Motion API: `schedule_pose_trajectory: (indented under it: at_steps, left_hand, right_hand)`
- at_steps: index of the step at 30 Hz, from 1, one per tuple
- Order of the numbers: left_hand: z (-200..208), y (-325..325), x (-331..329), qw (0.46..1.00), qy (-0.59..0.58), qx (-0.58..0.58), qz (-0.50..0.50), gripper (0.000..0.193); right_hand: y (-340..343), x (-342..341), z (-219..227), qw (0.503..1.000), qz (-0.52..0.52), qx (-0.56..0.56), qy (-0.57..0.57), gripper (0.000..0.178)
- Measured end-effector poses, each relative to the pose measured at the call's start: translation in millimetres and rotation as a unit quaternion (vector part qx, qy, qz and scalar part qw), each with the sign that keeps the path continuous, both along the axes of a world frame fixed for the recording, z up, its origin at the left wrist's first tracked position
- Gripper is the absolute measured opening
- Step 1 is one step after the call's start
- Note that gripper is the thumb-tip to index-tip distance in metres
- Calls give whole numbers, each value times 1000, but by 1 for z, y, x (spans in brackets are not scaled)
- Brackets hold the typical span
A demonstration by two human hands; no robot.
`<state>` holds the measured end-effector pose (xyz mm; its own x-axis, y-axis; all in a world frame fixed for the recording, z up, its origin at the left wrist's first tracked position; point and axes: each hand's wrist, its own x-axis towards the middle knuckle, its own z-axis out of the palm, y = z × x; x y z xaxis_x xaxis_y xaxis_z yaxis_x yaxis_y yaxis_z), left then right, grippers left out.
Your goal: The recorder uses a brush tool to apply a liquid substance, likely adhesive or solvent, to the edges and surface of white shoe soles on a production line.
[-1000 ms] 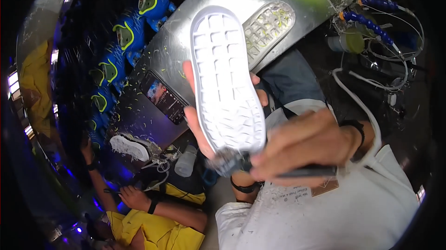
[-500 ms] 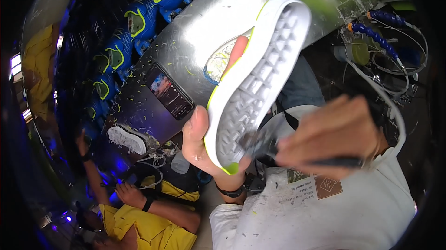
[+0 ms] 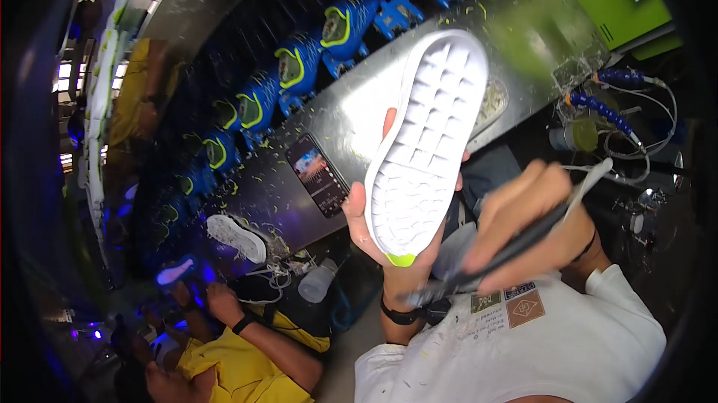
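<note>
My left hand point(image 3: 359, 212) cradles a white shoe sole point(image 3: 426, 145) from below, its thumb along the left edge and its fingertips showing on both sides. The sole stands tilted up above the metal table, its grid-patterned face toward me and a lime-green tab at the near end. My right hand point(image 3: 527, 227), smeared by motion, is closed round a dark slim tool point(image 3: 516, 246) with a pale cord at its upper end. Blur hides the tool's tip, which is off the sole, near my left wrist.
A phone point(image 3: 318, 175) lies on the metal table point(image 3: 359, 130) among green trimmings. Blue shoes point(image 3: 295, 62) line its far side. Another white sole point(image 3: 236, 238) and a clear cup point(image 3: 318, 281) are at left, near a co-worker in yellow point(image 3: 247, 369). Blue hoses point(image 3: 602, 111) stand right.
The sole has turned to show its patterned face more squarely. My right hand has drawn the tool off the sole's near end, down toward my left wrist. The view has shifted.
</note>
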<state>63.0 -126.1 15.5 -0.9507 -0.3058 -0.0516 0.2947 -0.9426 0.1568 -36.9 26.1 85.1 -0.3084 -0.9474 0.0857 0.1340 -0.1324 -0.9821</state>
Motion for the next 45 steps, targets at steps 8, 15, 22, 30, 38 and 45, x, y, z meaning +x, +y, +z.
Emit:
schedule_pose_trajectory:
  at_steps: [8, 15, 22, 30, 38, 45]
  left_hand:
    - [-2, 1, 11, 984, -52, -156, 71, 81]
    - [54, 24, -55, 968, -53, -194, 148, 79]
    - [168, -73, -230, 931, 42, -285, 222, 50]
    - [178, -287, -78, -105, -513, -675, 520, 51]
    - [132, -387, 4, 265, -451, -679, 515, 29]
    - [27, -145, 67, 754, -364, -501, 220, 54]
  right_hand:
    - [-18, 18, -46, 935, -140, -144, 293, 16]
    - [-2, -20, 3, 878, -378, -86, 282, 18]
    - [35, -9, 14, 883, -421, -194, -78, 22]
    - [30, -4, -62, 852, -410, -5, -326, 19]
    - [24, 17, -63, 858, -370, -8, -355, 23]
    - [6, 20, -56, 890, -317, -5, -326, 29]
